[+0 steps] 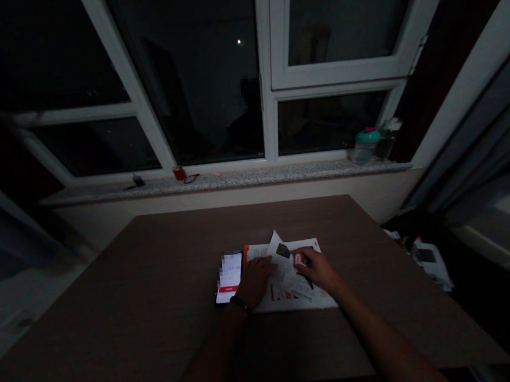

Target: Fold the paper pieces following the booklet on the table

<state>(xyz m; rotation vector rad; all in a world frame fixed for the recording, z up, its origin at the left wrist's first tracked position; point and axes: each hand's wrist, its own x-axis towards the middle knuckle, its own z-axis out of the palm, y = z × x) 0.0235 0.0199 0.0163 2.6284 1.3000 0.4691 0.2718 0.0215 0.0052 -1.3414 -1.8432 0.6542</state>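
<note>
My left hand (257, 280), a dark band round its wrist, lies with fingers stretched out over the left edge of a loose printed sheet (283, 271). The sheet is turned at an angle on top of a wider printed paper (264, 305) with orange and white areas. In my right hand (317, 266) a small pink-and-white block (298, 259) is pinched between thumb and fingers, above the sheet's right part. Its exact kind is too small to tell. Just left of the papers, beside my left hand, lies a phone (230, 275) with a lit screen.
The brown table (159, 316) stands before a windowsill (245, 177). On the sill are a small red jar (179, 173), a dark little bottle (137, 180), a teal-lidded cup (366, 146) and a clear bottle (387, 139). Papers (432, 262) lie beyond the table's right edge. The light is dim.
</note>
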